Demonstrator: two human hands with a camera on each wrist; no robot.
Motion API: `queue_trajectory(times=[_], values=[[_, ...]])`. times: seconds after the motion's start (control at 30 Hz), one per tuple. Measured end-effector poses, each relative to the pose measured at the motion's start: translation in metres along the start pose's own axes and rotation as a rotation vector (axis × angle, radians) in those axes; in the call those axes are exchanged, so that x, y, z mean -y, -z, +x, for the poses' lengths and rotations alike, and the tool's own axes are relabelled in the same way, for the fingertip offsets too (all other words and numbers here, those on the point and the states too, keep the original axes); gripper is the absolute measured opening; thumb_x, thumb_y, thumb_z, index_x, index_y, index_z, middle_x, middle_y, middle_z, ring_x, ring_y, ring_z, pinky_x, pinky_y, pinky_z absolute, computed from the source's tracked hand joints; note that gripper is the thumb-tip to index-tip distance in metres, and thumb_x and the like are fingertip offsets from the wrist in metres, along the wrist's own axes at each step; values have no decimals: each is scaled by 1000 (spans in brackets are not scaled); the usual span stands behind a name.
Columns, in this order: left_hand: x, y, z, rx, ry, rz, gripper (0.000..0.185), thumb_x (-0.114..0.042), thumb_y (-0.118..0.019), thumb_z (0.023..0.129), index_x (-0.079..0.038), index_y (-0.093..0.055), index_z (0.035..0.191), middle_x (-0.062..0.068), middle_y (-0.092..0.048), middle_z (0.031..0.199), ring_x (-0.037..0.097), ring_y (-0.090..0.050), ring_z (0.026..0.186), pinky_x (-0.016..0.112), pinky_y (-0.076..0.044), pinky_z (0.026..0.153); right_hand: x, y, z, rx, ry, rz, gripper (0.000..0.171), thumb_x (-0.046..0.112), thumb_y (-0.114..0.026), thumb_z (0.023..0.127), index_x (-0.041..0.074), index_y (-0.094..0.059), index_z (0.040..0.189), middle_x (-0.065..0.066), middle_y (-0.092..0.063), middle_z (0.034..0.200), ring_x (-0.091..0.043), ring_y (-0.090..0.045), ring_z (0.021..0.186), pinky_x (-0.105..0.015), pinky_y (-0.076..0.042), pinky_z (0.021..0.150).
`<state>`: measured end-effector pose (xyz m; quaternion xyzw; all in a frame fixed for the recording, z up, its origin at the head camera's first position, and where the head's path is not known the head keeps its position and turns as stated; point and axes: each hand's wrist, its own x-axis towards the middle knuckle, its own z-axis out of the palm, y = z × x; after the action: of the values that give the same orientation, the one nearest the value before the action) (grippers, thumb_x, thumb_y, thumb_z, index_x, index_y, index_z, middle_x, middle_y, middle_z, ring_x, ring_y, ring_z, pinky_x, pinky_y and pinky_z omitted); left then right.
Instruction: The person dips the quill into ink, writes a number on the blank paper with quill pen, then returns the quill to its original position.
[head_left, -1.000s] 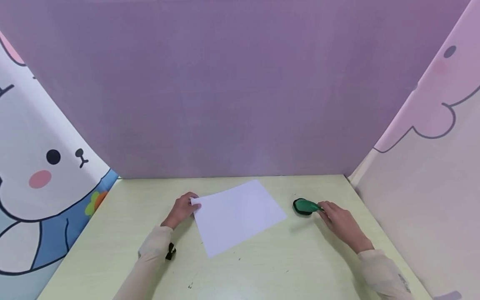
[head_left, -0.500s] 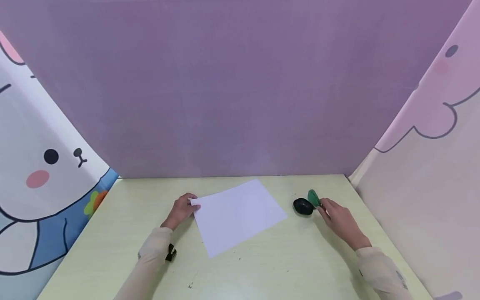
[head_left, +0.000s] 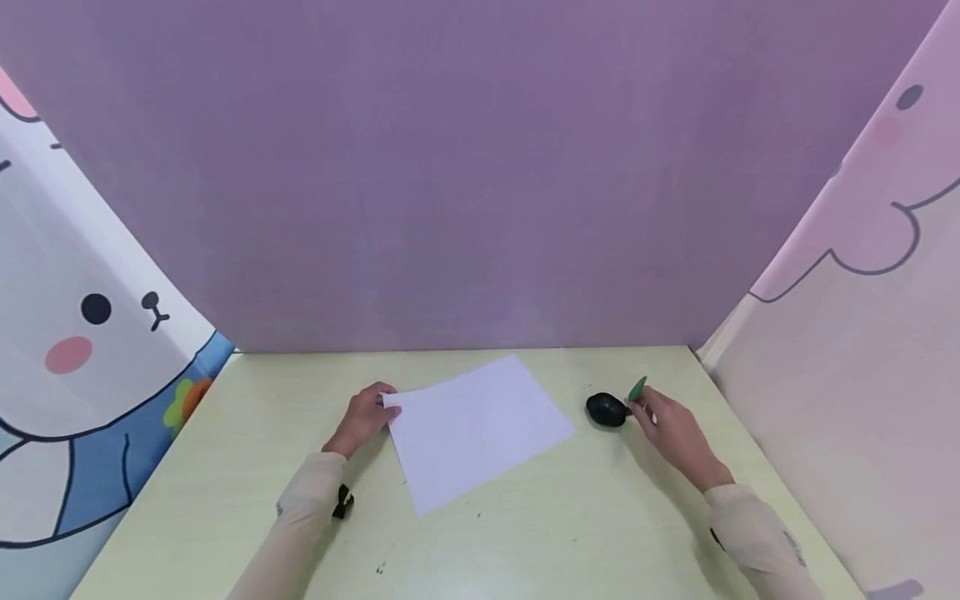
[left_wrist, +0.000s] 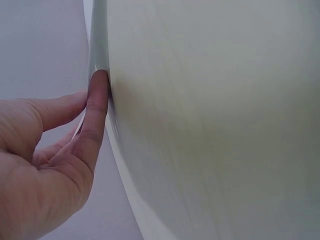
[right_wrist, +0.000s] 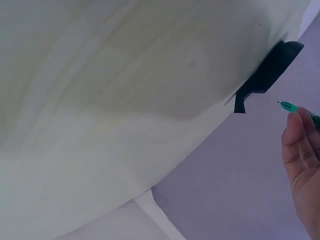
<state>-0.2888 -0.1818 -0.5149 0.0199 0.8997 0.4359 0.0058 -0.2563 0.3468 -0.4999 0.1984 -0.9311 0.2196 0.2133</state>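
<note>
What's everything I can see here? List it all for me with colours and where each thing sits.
Table: one, pale yellow-green, fills the foreground.
Sheet of paper: one, white, lying at an angle at the middle of the table.
Black base: one, black and rounded, on the table right of the paper.
Green lid: one, green, lifted just right of the black base.
Back wall: one, purple, behind the table.
Side panels: two, cartoon prints, left and right.
Left hand: one, fingers on the paper's left corner.
Right hand: one, pinches the green lid.
Sleeves: two, beige.
</note>
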Motion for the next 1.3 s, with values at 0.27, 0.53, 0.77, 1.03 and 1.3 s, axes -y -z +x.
queue_trajectory(times=[0.27, 0.53, 0.77, 1.03, 1.3], values=[[2, 2, 0, 12, -9, -25, 31, -6, -68, 98, 2, -63, 128, 6, -55, 72, 18, -49, 63, 32, -43, 62, 2, -4, 6, -39, -87, 145, 4, 7, -65, 103, 5, -69, 105, -10, -74, 89, -8, -63, 74, -24, -52, 60], [5, 0, 0, 17, -7, -24, 30, -5, -68, 98, 0, -64, 128, 6, -56, 71, 18, -52, 63, 32, -43, 63, 5, -6, 9, -41, -169, 291, 13, 10, -63, 105, -1, -68, 109, -17, -74, 89, -36, -69, 79, -25, -54, 56], [3, 3, -1, 31, -20, -11, 32, -5, -68, 99, 2, -65, 130, 8, -59, 73, 17, -53, 65, 31, -43, 63, 5, -9, 12, 32, -248, 376, 25, 17, -60, 108, -7, -68, 111, -21, -73, 93, -39, -70, 80, -31, -59, 57], [3, 4, -2, 50, -46, -5, 31, -4, -68, 98, 4, -65, 128, 10, -61, 73, 16, -57, 65, 30, -45, 65, 6, -14, 12, 55, -270, 390, 18, 9, -61, 106, -7, -68, 110, -22, -73, 91, -36, -70, 75, -32, -59, 59], [3, 5, -1, 45, -66, 2, 31, -2, -67, 98, 4, -66, 128, 9, -60, 73, 16, -56, 65, 30, -45, 66, 6, -15, 12, 52, -262, 375, 19, 10, -62, 106, -8, -69, 110, -20, -73, 89, -33, -69, 72, -26, -56, 58]])
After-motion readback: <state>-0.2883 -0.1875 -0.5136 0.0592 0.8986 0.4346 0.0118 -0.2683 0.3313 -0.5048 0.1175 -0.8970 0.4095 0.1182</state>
